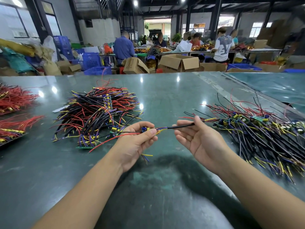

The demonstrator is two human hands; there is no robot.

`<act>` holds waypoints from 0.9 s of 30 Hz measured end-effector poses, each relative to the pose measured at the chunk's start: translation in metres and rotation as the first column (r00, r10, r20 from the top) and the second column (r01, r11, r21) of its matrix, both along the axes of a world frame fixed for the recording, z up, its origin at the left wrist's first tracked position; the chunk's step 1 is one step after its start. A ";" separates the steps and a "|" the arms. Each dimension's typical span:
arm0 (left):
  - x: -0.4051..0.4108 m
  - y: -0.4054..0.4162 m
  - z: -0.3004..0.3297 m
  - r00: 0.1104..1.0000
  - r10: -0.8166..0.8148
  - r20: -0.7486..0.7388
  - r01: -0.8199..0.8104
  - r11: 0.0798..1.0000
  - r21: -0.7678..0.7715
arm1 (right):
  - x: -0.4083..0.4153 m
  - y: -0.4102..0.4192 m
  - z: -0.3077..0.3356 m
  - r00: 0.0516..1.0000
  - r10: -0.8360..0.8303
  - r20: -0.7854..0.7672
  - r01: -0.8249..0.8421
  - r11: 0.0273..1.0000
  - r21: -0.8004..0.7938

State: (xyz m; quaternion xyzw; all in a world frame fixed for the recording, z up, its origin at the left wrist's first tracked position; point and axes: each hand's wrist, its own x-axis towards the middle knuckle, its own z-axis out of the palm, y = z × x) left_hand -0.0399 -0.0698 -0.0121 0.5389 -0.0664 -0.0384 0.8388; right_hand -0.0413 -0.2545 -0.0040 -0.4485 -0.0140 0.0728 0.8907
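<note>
— Why work over this stretch of the table (165,96)?

— It's the open patch. Take the middle heap (97,113) of wired boards as the mark. Its near edge ends just left of my left hand. The looser heap (264,134) lies well to its right, past my right hand. Between the two I have room to draw my hands apart sideways without snagging either. The red wire bundles (14,100) sit far left of the middle heap, out of my way.

— And the hands?

— Both are just right of the middle heap's near corner. My left hand (137,139) is curled round the small board (145,129), thumb on top, so it can't twist. My right hand (196,138) pinches the black sleeve (181,126) between thumb and fingertips, with the other fingers loose below it.

— Why hold them in one line?

— So the sleeve slides straight, I'd say, along the blue and yellow wires (162,128) coming out of the board. It covers part of them already, and a short bare run is left next to the board.

— Anything to watch?

— The board's red wire (105,143) trails back toward the middle heap, and its end lies close to the boards at the near edge. It could catch there on a quick pull to the right.
</note>
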 end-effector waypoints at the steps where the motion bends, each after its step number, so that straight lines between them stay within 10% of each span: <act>1: 0.001 0.000 0.000 1.000 0.014 -0.005 -0.014 1.000 0.003 | 0.002 -0.003 0.001 1.000 -0.010 -0.014 0.010 1.000 0.030; 10: 0.002 -0.002 0.000 1.000 0.025 -0.010 -0.025 0.999 -0.020 | 0.004 -0.004 0.002 0.992 -0.130 0.001 0.128 0.976 0.177; 14: 0.005 -0.001 0.001 0.991 0.128 -0.044 -0.132 0.988 -0.083 | 0.001 -0.004 0.003 0.996 -0.056 0.072 0.070 0.974 -0.215; 18: 0.006 0.000 0.001 0.982 0.184 -0.045 -0.187 0.979 -0.080 | -0.008 0.009 -0.010 0.884 -0.116 0.453 0.352 0.802 -0.482; 23: 0.000 -0.008 -0.001 0.999 0.047 0.009 -0.047 0.997 0.064 | -0.010 0.005 -0.011 0.355 0.421 0.835 0.834 0.261 -0.486; 27: -0.005 -0.011 0.000 0.998 -0.051 0.037 0.048 0.994 0.096 | -0.011 0.010 -0.010 0.409 0.481 0.775 0.856 0.091 -0.508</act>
